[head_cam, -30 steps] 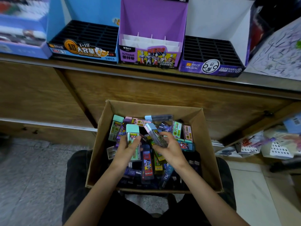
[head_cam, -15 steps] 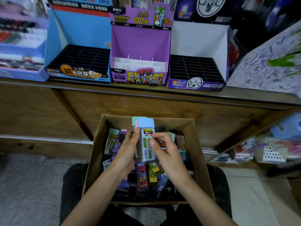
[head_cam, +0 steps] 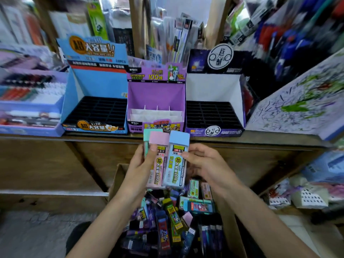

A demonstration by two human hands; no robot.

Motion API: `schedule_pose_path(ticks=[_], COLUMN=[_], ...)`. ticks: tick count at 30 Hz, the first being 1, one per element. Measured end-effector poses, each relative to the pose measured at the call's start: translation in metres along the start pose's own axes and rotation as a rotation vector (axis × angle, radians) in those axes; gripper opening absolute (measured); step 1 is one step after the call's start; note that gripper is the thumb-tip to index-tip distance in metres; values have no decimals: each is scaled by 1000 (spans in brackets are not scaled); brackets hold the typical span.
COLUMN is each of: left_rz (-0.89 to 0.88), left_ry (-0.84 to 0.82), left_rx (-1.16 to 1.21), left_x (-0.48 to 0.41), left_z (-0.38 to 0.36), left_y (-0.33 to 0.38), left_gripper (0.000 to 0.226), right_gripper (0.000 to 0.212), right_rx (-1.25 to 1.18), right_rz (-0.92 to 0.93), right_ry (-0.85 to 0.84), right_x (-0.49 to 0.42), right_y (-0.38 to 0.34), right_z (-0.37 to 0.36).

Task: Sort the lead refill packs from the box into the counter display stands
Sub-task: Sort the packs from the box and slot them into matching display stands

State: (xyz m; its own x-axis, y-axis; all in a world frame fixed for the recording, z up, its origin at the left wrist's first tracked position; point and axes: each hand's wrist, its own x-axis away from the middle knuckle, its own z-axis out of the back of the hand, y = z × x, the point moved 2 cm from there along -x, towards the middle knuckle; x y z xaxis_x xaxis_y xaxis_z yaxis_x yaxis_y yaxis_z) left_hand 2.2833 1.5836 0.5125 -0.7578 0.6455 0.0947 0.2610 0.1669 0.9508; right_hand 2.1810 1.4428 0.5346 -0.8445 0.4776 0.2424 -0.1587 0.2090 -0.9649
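Holding three lead refill packs upright and side by side above the cardboard box [head_cam: 119,174], just in front of the worktop [head_cam: 260,140] edge: a pink-capped pack [head_cam: 158,164] in the middle, a blue-capped pack [head_cam: 176,164] touching it on the right, a teal-capped pack [head_cam: 147,137] mostly hidden behind on the left. Gripping the pink and teal packs with the left hand [head_cam: 138,172], thumb lying across the pink one's label and fingers curled round behind. Pinching the blue-capped pack at its right edge with the right hand [head_cam: 206,164], thumb at the front, fingers wrapped round the back. Leaving many loose packs [head_cam: 173,220] lying jumbled in the box below, purple, green and dark blue among them. Facing three display stands standing in a row on the worktop: a blue stand [head_cam: 93,90] on the left with a black slotted tray, a purple stand [head_cam: 156,94] in the middle with white dividers, and a white-walled stand [head_cam: 214,88] with a purple front on the right, also holding a black slotted tray.
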Motion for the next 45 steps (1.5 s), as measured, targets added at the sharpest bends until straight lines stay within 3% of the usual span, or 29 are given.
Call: schedule_pose_path(ticks=[6,11,17,23,33,38,45], left_rz=[-106,-164,-178,-181,-186,-170,-158], left_ry=[6,-11,10,5,-31,-16,-30], left_rx=[-78,-124,-133,-153,-138,-144,-134], left_x=[-27,-42,-42,-42,-45,-47,-46], left_z=[-12,-21,-21,-14,-11,-10,-14], left_y=[34,53,55,49,46,44,42], left_gripper=[41,27,32,23,31,33,35], right_gripper=[6,15,17,20,24,24,22], right_rx=[86,181,440,521,494,494,565], right_rz=[243,499,632,614,618,574,456], right_ry=[169,397,351,266,300,232,327], right_x=[-21,-62,-123,-149,-162,-166,-171], right_y=[-71,-114,-120,-105,-105,-101,-95], right_z=[55,79,66,66,76,73,74])
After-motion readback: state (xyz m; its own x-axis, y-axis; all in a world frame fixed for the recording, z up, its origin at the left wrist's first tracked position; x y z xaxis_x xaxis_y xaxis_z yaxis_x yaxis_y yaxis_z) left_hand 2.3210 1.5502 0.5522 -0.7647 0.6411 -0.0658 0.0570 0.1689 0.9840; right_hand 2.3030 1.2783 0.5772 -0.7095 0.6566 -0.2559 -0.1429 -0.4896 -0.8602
